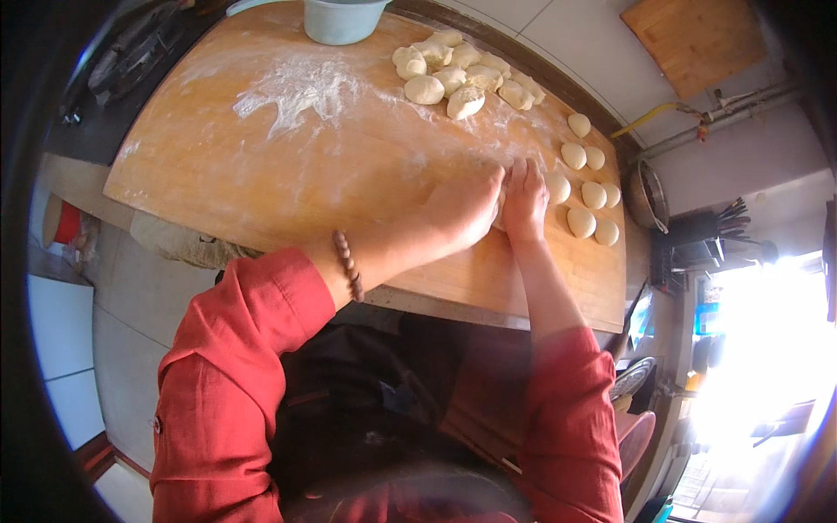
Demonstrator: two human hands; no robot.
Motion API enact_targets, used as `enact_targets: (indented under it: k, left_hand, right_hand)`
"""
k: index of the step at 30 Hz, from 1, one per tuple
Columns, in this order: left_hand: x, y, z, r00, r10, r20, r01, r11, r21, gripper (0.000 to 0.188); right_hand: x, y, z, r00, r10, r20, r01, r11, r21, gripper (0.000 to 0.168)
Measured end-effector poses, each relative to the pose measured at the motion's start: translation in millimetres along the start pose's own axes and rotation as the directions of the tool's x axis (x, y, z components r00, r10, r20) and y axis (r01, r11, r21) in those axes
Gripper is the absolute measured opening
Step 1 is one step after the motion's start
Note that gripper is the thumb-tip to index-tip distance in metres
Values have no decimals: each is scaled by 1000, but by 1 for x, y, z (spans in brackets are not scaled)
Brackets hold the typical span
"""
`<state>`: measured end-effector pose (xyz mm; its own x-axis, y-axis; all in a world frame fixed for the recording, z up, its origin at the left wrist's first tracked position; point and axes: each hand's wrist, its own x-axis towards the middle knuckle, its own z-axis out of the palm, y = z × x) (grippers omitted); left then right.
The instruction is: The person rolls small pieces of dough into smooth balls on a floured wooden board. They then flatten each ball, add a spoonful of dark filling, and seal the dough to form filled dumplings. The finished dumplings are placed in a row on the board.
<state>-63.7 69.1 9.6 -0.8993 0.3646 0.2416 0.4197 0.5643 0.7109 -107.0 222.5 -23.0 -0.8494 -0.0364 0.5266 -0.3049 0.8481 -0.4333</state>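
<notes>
My left hand [472, 197], with a beaded bracelet [347, 265] on its wrist, is curled on the wooden board. Close against it is my right hand [526, 199], its fingers held together and pointing away from me. A pale sliver of a dough piece [501, 208] shows between the two hands; they hide the rest. Right beside my right hand sits a smooth dough ball [558, 188]. Farther right, several more rounded balls [580, 222] stand in loose rows. Rougher, floury dough lumps [465, 101] lie grouped at the far edge.
White flour [307, 95] is spread over the far left of the wooden board [261, 176]. A light blue pot [343, 21] stands at the far edge. A dark stove [98, 111] adjoins the left side. Beyond the right end are a metal bowl [646, 196] and a utensil holder [693, 230].
</notes>
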Motion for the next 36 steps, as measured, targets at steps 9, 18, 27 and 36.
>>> enact_targets:
  k: [9, 18, 27, 36]
  left_hand:
    - [0, -2, 3, 998, 59, -7, -57, 926, -374, 28]
    - [10, 0, 12, 997, -71, 33, 77, 975, -207, 18]
    - [-5, -20, 22, 942, 244, -232, -300, 920, -251, 10]
    - [20, -18, 9, 995, -92, 46, 100, 976, -194, 16]
  right_hand:
    - [6, -50, -22, 856, 452, 252, -507, 635, 583, 36]
    - [22, 0, 1, 995, 97, -26, -96, 995, 17, 23]
    - [-4, -53, -22, 777, 617, 127, -544, 556, 628, 26]
    - [23, -12, -2, 973, 229, 39, -232, 970, 72, 23]
